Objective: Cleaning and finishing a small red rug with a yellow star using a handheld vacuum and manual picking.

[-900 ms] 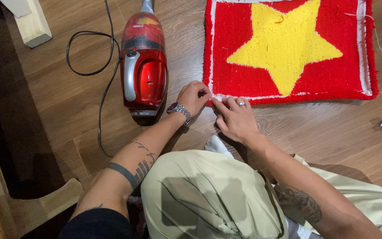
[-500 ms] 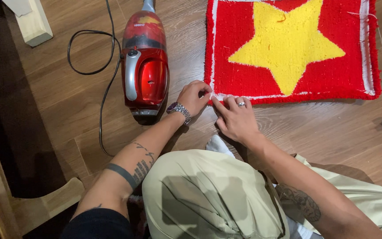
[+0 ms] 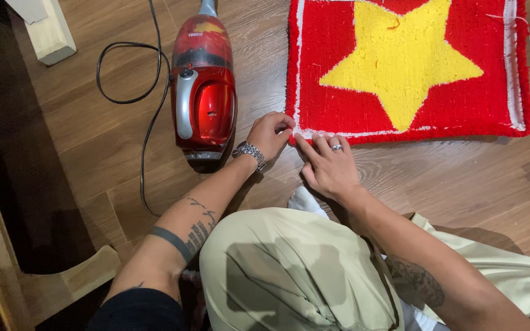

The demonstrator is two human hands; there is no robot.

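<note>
On the floor [image 3: 449, 184], rug [image 3: 412, 67] crosswise.

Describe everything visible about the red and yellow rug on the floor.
The rug is a tufted pile piece, red with a large yellow five-pointed star in the middle and a thin white line inside its border. It lies flat on the wooden floor, its top edge cut off by the frame. Loose white threads trail from its right edge. The left hand pinches its lower left corner, and the right hand rests its fingers on the bottom edge beside it. A red vacuum cleaner lies to its left, apart.
</note>
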